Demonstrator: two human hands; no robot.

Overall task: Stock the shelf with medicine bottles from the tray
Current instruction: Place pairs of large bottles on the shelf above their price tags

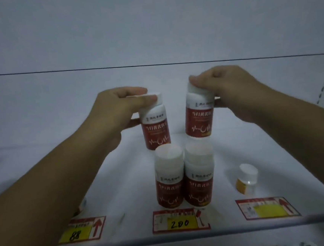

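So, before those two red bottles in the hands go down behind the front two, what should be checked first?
1. Grip of the left hand on the left bottle: fingers pinch the cap, ok.
2. Grip of the right hand on the right bottle: fingers curl over the cap, ok.
3. Both held labels face forward: ok.
4. Landing spots on the shelf behind the front pair: hidden, cannot tell.
5. The small yellow-labelled bottle out of the way: stands apart to the right, ok.
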